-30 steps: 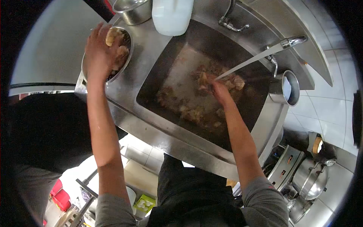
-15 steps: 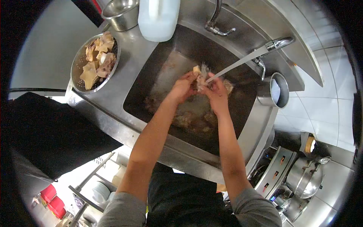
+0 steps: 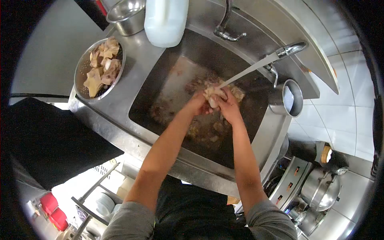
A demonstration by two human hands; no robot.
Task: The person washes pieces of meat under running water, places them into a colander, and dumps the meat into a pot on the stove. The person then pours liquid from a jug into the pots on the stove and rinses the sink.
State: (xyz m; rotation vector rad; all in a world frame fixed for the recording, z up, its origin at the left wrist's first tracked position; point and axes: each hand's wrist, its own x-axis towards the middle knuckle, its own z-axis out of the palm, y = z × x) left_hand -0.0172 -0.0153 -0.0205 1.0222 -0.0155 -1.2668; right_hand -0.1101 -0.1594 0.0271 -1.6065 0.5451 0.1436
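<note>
Both my hands are over the sink basin (image 3: 146, 100), closed around a pale, wet chunk of meat or bone (image 3: 213, 93). My left hand (image 3: 199, 104) grips it from the left, while my right hand (image 3: 227, 107) wraps its right side. A stream of water (image 3: 256, 67) from the tap (image 3: 294, 48) pours onto the chunk. Just beyond my right hand lies a yellowish piece (image 3: 238, 94). Several more pieces and reddish scraps lie in murky water at the bottom of the basin, their outlines unclear.
To the left, a perforated metal colander (image 3: 82, 74) holds several pale meaty pieces (image 3: 94, 82). Behind the basin stand a white plastic jug (image 3: 166, 24) and a steel pot (image 3: 128, 18). A steel container (image 3: 295, 100) sits at the right edge. A person in dark clothing (image 3: 52, 140) stands at left.
Both hands have shifted slightly down and turned the chunk, so its pale side now shows under the stream. Splashing on it looks smaller, and more of the basin floor beyond is visible.
</note>
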